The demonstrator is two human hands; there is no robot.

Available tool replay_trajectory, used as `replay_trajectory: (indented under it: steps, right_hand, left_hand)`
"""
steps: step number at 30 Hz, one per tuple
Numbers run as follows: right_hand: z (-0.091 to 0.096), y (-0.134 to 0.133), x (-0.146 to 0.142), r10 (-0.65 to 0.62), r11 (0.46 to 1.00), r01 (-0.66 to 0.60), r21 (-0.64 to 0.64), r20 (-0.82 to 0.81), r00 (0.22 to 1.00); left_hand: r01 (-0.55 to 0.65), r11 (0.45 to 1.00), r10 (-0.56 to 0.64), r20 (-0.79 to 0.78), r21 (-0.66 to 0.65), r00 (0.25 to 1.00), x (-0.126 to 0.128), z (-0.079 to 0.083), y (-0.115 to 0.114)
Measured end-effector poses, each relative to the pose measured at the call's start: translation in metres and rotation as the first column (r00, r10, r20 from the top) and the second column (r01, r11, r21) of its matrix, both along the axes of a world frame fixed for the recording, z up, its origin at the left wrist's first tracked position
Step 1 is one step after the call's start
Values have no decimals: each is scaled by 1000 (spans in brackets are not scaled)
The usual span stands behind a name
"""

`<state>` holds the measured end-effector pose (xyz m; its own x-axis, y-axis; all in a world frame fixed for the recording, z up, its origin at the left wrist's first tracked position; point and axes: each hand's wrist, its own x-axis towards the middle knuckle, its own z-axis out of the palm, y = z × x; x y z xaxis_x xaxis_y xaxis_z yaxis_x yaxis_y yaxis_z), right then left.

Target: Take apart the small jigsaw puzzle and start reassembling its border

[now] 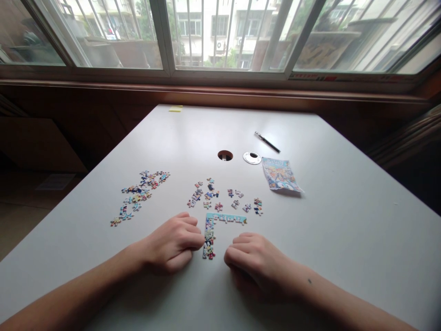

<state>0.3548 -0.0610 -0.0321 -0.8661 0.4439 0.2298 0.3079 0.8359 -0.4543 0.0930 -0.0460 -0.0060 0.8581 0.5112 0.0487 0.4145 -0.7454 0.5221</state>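
Observation:
A partly joined jigsaw puzzle (pixel 209 234) lies on the table, its pieces forming a corner with a strip along the top and another down the left side. My left hand (pixel 181 241) rests closed against the left strip, knuckles near its edge, with nothing visible in it. Right of the strip, my right hand (pixel 253 255) is curled closed on the table; its fingertips are turned under, so anything in them is hidden. Several loose puzzle pieces (pixel 207 195) are scattered just beyond the joined part, and a larger heap of puzzle pieces (pixel 138 195) spreads to the left.
A creased picture sheet (pixel 281 174) lies at the right, with a black pen (pixel 268 142) beyond it. A round cable hole (pixel 225 156) and its silver cover (pixel 252 158) are mid-table. A yellow sticky note (pixel 175 109) is at the far edge, below the window.

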Motion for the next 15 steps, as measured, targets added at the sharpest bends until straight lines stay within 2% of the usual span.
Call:
replay_trajectory:
  steps: [15]
  right_hand:
    - [3,0,-1,3,1000,-3,-11,-8,1000]
  left_hand:
    - [7,1000,-7,-2,16,1000,0,-1,1]
